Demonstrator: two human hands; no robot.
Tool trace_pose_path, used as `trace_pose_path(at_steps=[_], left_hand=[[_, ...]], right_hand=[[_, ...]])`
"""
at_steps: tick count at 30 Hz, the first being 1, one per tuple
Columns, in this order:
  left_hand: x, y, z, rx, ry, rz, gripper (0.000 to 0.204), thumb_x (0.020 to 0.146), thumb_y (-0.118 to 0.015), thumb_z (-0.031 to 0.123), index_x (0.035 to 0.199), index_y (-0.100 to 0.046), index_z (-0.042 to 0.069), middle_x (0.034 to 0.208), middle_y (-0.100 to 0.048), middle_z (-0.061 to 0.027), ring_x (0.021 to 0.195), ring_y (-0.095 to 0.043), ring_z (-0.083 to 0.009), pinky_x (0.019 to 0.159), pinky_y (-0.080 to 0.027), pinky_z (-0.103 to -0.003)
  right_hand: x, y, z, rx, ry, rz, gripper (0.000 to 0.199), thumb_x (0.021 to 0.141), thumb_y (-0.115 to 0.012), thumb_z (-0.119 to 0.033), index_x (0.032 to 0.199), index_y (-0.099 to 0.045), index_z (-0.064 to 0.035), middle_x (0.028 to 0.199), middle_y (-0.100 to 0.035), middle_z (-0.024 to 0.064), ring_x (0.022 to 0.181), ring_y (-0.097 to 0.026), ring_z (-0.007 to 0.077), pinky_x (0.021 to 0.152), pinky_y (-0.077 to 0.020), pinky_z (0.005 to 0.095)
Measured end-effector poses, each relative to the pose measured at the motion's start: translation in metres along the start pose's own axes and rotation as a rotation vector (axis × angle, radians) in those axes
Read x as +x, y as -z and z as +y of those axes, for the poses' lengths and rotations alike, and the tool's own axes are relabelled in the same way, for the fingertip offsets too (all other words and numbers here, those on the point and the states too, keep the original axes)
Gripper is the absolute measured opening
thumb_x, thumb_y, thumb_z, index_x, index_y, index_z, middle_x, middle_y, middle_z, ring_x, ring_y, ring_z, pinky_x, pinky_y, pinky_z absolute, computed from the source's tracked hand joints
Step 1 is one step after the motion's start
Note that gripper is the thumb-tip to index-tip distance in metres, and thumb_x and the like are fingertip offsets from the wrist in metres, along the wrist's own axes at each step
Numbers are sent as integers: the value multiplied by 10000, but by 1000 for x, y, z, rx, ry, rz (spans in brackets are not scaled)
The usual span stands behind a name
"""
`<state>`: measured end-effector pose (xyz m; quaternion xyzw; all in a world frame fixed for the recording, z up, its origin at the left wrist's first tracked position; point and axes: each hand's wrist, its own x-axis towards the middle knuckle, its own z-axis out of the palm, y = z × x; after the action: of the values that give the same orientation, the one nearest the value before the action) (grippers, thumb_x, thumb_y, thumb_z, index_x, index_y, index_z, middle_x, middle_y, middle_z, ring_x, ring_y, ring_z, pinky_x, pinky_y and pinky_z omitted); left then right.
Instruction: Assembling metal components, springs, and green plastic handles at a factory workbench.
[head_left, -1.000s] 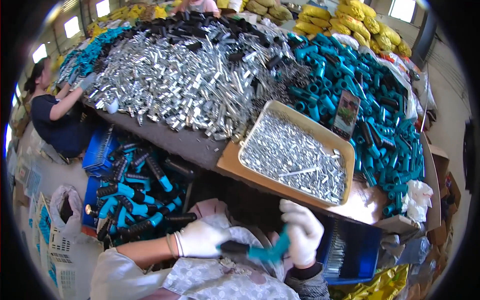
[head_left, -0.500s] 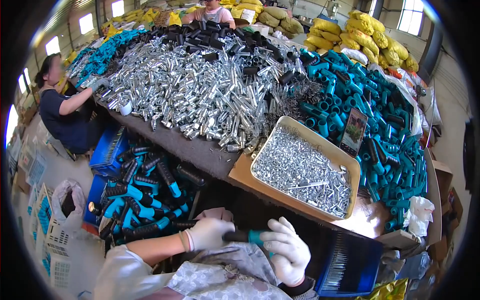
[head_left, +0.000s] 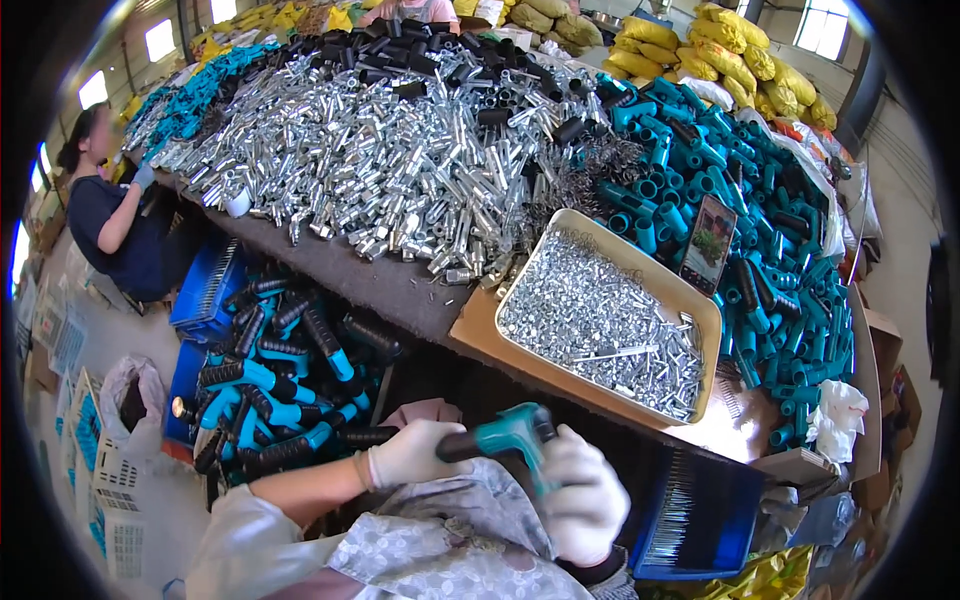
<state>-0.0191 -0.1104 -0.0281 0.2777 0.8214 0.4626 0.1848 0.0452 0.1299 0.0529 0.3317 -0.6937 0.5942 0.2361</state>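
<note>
My left hand (head_left: pixel 417 454), in a white glove, is closed around the black end of a teal-and-black pistol-shaped tool handle (head_left: pixel 507 433) above my lap. The handle's teal body points right, with a black end at its top and a teal limb bending down. My right hand (head_left: pixel 583 497), also white-gloved, is at that right side, against or just beside the teal limb. Motion smears its fingers, so its grip cannot be made out. A patterned grey apron (head_left: pixel 430 550) lies beneath both hands.
Ahead, a tray (head_left: pixel 708 385) of small metal parts sits on the table beside heaped metal fittings (head_left: pixel 370 170) and teal housings (head_left: pixel 800 300). A phone (head_left: pixel 709 243) leans there. Finished-looking handles (head_left: pixel 270 390) pile up at left; a blue bin (head_left: pixel 700 520) stands at right. A co-worker (head_left: pixel 110 210) sits far left.
The tool handle has turned so its teal body shows above my hands. My right hand has moved slightly down and blurs. The co-worker at left has drawn a hand back from the heap.
</note>
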Motion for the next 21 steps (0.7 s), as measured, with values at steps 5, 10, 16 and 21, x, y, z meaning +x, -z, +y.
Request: trace_pose_path(at_steps=[5,10,16,21], left_hand=[[-12,13,35,613,-285,-252,148,783,-625,181,836,-636,42,772,-630,-151,754,-665,-327,661,-540,-441],[13,28,50,774,-531,-348,257,807,-658,249,1008,-590,104,804,-620,-63,739,-671,-267,608,-548,-396],[71,119,31,615,-373,770,198,794,-730,205,972,-693,125,926,-667,-87,845,-659,-303,748,-540,-400],[70,200,-47,821,233,932,193,850,-676,241,1024,-683,158,1040,-645,-87,993,-632,-310,844,-520,-442]], right_hand=[[-20,30,28,-71,-978,57,120,815,-631,-86,831,-740,-38,723,-686,131,619,-659,293,595,-538,351],[-49,-7,65,-177,-647,-459,446,978,-554,-446,1143,-674,-49,951,-719,173,815,-708,295,732,-543,393],[-44,-9,55,702,-1132,-170,513,919,-658,-250,1311,-463,18,856,-617,77,711,-597,141,655,-488,270],[-41,-7,41,570,-1060,33,467,856,-713,-273,1178,-503,-8,827,-593,70,684,-569,132,643,-467,268]])
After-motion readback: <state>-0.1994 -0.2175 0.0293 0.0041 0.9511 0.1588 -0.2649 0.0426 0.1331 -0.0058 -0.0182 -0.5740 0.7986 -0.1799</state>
